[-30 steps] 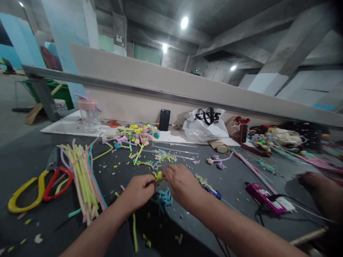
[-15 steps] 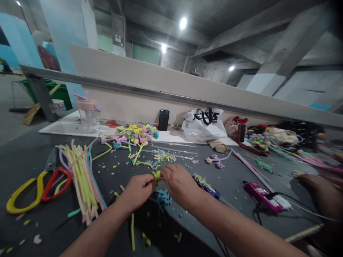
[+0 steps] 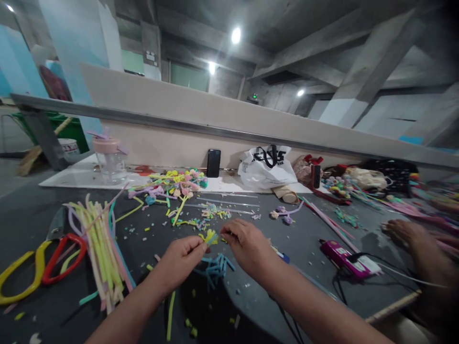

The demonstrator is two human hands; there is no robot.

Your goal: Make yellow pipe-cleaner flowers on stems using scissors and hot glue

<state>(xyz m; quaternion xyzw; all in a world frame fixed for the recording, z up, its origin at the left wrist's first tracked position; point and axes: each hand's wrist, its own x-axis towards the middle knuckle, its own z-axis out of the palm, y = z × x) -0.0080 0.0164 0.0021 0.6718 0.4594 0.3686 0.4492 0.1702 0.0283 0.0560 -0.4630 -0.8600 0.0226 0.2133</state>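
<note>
My left hand point(image 3: 186, 254) pinches a small yellow flower point(image 3: 209, 237) that looks made of fuzzy chenille stem, with a bit of light blue at its side. Just to the right, my right hand point(image 3: 247, 243) has its fingers pressed together, a little apart from the flower; what they hold, if anything, is too small to make out. Under both hands lies a loose pile of short blue stem pieces point(image 3: 215, 268). A blue-and-white tool point(image 3: 281, 255) is partly hidden behind my right hand.
On the left lie a bundle of pastel stems point(image 3: 102, 248) and large scissors point(image 3: 66, 258) with yellow and red handles. Finished flowers point(image 3: 179, 184), a phone point(image 3: 213, 163) and a cup point(image 3: 109, 160) stand behind. A purple corded device point(image 3: 347, 258) and another person's hand point(image 3: 405, 231) are at right.
My right hand has drawn away to the right from the flower, which now shows more fully in my left hand. The whole view has shifted slightly.
</note>
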